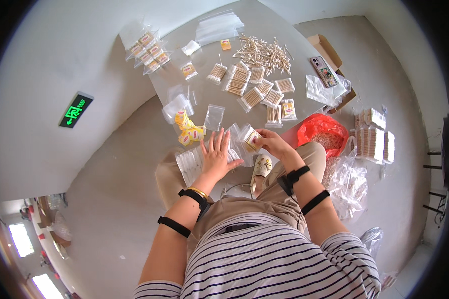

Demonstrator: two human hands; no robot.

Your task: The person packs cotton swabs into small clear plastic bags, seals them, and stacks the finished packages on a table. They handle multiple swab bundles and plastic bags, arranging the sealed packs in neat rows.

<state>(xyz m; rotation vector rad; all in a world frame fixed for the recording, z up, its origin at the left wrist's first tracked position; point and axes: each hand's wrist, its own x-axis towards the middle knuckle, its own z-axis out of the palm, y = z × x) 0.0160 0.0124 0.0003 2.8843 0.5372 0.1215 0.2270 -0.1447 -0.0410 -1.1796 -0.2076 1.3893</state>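
Note:
My right hand [274, 143] pinches a small clear packet of cotton swabs with a yellow label [249, 136] in front of my lap. Fingers spread, my left hand [215, 155] lies flat over clear plastic bags [239, 144] beside that packet. Under and left of this hand is a stack of white-striped clear bags [188, 165]. Just beyond its fingertips, an empty clear zip bag [214, 117] lies at the table's near edge. Yellow label cards [188, 130] are piled to the left of it.
On the grey table [184, 84] are swab bundles [238, 79], a loose swab heap [264, 54] and flat plastic bags [219, 27]. Filled packets [148, 51] sit far left, a phone [324, 71] right. A red bag of swabs [322, 132] and stacked packs [371, 137] stand right of my knee.

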